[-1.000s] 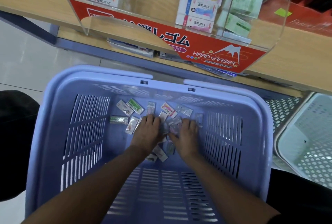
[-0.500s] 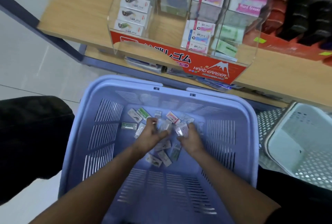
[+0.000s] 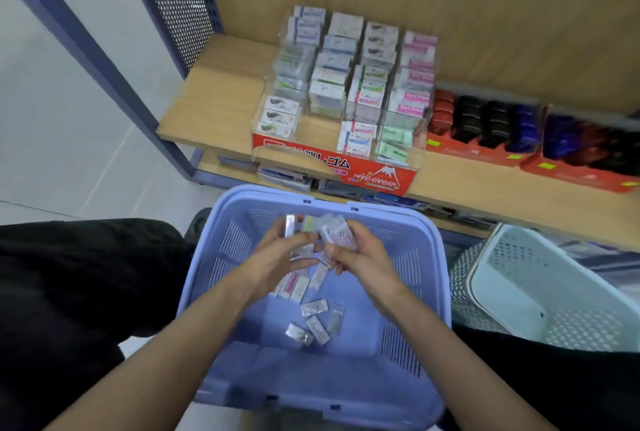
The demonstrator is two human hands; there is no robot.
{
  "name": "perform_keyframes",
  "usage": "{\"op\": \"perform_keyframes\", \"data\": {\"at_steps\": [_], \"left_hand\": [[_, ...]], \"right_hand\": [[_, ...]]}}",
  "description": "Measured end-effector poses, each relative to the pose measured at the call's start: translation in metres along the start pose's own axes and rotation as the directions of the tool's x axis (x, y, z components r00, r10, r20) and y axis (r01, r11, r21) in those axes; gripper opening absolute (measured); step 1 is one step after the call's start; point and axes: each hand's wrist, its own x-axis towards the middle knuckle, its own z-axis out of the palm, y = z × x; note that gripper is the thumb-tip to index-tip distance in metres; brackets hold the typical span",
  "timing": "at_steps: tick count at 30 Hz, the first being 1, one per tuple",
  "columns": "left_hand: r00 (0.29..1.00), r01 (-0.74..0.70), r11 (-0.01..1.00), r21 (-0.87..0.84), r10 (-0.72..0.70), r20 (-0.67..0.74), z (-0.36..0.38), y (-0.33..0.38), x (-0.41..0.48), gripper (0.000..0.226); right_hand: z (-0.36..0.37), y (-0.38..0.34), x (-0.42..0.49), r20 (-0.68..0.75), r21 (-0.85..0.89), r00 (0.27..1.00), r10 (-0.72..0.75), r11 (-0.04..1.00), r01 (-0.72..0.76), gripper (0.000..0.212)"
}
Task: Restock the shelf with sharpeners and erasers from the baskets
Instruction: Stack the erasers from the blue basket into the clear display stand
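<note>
1. Both hands have come up off the floor of the lilac basket (image 3: 437, 250), where a second ago they lay flat on the scattered packets. They now meet above the basket's far edge.
2. My left hand (image 3: 277, 254) is clenched around a bunch of small clear-wrapped packets (image 3: 332, 231), and my right hand (image 3: 360, 252) grasps the same bunch from the other side. I cannot tell which are sharpeners and which erasers.
3. The view has also lifted, so the wooden shelf (image 3: 214, 108) shows in full. I judge the handful is gathered and ready to carry up to it.
4. Several loose packets (image 3: 313, 323) remain near the middle of the basket floor, so more trips are needed.
5. A clear display stand (image 3: 346, 101) sits at the shelf's front edge, just beyond the basket. Its red front band reads "HARD ERASER" beside Japanese characters and a mountain picture.
6. Pink boxes in its right column also read "Hard Eraser"; other labels are too blurred.
7. A white perforated basket (image 3: 512, 295) stands beside the lilac one's right edge.
</note>
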Motion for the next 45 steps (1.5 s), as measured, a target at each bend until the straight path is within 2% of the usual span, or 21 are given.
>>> {"op": "perform_keyframes", "data": {"at_steps": [3, 7, 11, 14, 20, 23, 26, 30, 32, 36, 39, 43, 45], "left_hand": [[0.998, -0.054, 0.992, 0.116, 0.049, 0.048, 0.006, 0.022, -0.013, 0.046], [0.994, -0.110, 0.961, 0.255, 0.100, 0.051, 0.012, 0.055, -0.023, 0.030], [0.984, -0.179, 0.940, 0.292, 0.163, 0.078, 0.017, 0.099, -0.030, 0.025], [0.979, -0.202, 0.936, 0.289, 0.185, 0.086, 0.022, 0.126, -0.029, 0.028], [0.989, -0.145, 0.942, 0.302, 0.139, 0.039, 0.035, 0.165, -0.012, 0.023], [0.993, -0.109, 0.956, 0.271, 0.118, -0.018, 0.033, 0.183, -0.001, 0.019], [0.992, -0.066, 0.979, 0.194, 0.086, -0.097, 0.026, 0.202, 0.011, 0.019], [0.973, -0.058, 0.993, 0.102, 0.079, -0.215, 0.009, 0.226, 0.030, 0.057], [0.960, -0.075, 0.996, 0.052, 0.086, -0.266, -0.001, 0.236, 0.038, 0.064], [0.944, -0.110, 0.994, 0.029, 0.113, -0.311, -0.016, 0.253, 0.044, 0.055], [0.949, -0.124, 0.992, 0.019, 0.124, -0.289, -0.022, 0.266, 0.044, 0.039], [0.948, -0.130, 0.991, -0.011, 0.121, -0.295, -0.026, 0.276, 0.041, 0.044], [0.946, -0.128, 0.992, -0.008, 0.119, -0.303, -0.027, 0.277, 0.038, 0.040]], "right_hand": [[0.008, -0.021, -0.008, 0.005, -0.021, 0.999, -0.039, 0.999, 0.039, 0.025], [0.014, -0.053, -0.013, 0.035, 0.014, 0.997, -0.065, 0.998, 0.065, 0.020], [0.013, -0.088, -0.008, 0.078, 0.121, 0.991, -0.111, 0.988, 0.101, 0.023], [0.013, -0.110, -0.001, 0.044, 0.107, 0.988, -0.146, 0.984, 0.141, 0.020], [0.003, -0.138, 0.021, -0.009, 0.034, 0.992, -0.128, 0.991, 0.128, 0.011], [-0.002, -0.144, 0.035, -0.042, -0.041, 0.993, -0.110, 0.993, 0.108, 0.014], [-0.002, -0.151, 0.050, -0.098, -0.015, 0.993, -0.072, 0.997, 0.071, 0.016], [0.004, -0.164, 0.083, -0.205, 0.031, 0.978, -0.045, 0.998, 0.052, 0.014], [0.010, -0.169, 0.108, -0.259, 0.015, 0.965, -0.035, 0.999, 0.040, 0.013], [0.027, -0.174, 0.162, -0.283, 0.031, 0.958, -0.034, 0.999, 0.045, 0.016], [0.040, -0.172, 0.192, -0.253, -0.010, 0.967, -0.014, 1.000, 0.012, 0.022], [0.052, -0.167, 0.209, -0.247, -0.099, 0.969, -0.013, 0.995, -0.012, 0.024], [0.054, -0.164, 0.209, -0.279, -0.072, 0.960, -0.006, 0.997, -0.015, 0.022]]}}
